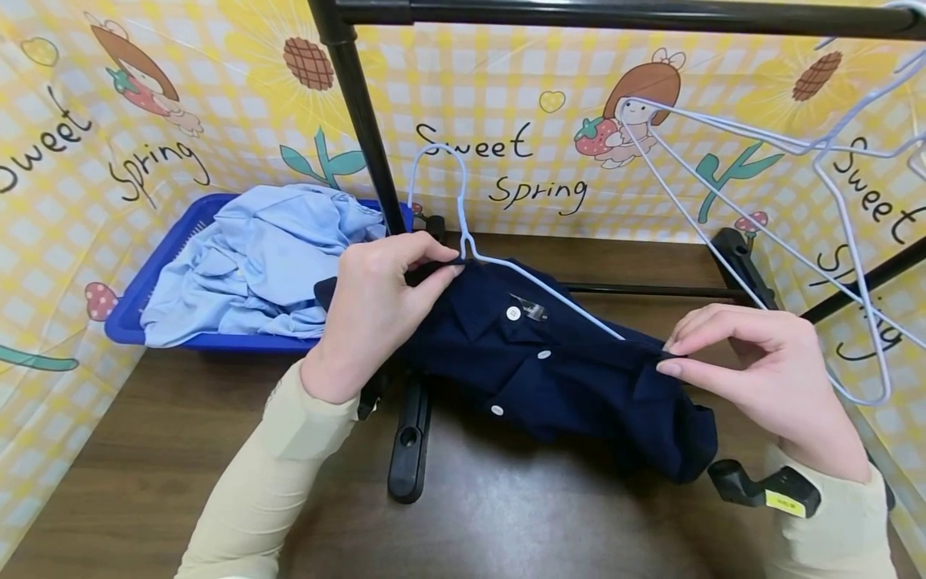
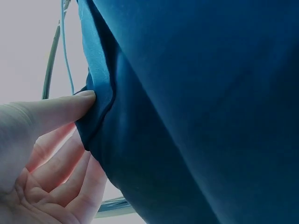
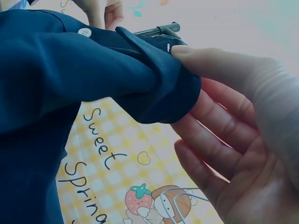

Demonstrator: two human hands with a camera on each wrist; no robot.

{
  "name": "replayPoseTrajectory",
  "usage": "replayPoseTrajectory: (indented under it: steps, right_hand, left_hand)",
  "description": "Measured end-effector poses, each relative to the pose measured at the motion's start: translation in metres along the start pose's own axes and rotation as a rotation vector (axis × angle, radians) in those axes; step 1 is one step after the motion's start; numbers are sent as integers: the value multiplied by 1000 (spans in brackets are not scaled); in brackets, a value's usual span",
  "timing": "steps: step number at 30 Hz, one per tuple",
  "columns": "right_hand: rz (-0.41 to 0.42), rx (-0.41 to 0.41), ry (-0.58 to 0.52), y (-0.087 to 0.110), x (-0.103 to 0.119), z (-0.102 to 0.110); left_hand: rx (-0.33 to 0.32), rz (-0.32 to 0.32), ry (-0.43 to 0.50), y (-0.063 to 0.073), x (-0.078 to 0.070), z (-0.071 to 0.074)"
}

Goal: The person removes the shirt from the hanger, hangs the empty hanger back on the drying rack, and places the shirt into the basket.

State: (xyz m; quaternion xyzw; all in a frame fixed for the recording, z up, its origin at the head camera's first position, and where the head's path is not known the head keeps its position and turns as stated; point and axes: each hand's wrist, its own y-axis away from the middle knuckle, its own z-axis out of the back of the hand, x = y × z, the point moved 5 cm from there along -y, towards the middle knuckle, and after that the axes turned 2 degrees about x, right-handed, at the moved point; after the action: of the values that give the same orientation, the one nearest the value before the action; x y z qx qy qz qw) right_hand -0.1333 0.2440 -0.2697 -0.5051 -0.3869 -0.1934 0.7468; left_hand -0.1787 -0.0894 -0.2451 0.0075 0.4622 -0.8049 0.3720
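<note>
A navy shirt with white buttons hangs between both hands, its front toward me. A pale blue hanger is partly inside it. The hook rises past the collar, and one arm runs along the top before the cloth hides it. With thumb and forefinger, my left hand pinches the shirt's edge close to the hook's base. At the other end, my right hand pinches the cloth between thumb and fingers. The right wrist view shows the right thumb on a folded, rounded part of the navy cloth.
A blue basket at the left holds crumpled light blue clothing. Black rack tubing crosses above, with a post behind my left hand. Several pale hangers hang at the right. A patterned yellow cloth surrounds the brown surface.
</note>
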Motion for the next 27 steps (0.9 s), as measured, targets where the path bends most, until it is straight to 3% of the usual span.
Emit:
replayPoseTrajectory:
  steps: [16,27]
  right_hand:
    - [27,0,19,11,1,8]
    - [58,-22,4,17,2,16]
  left_hand:
    - [-25,-26,4,-1,-3,-2]
    - [-98,-62,-7,-2,-2,2]
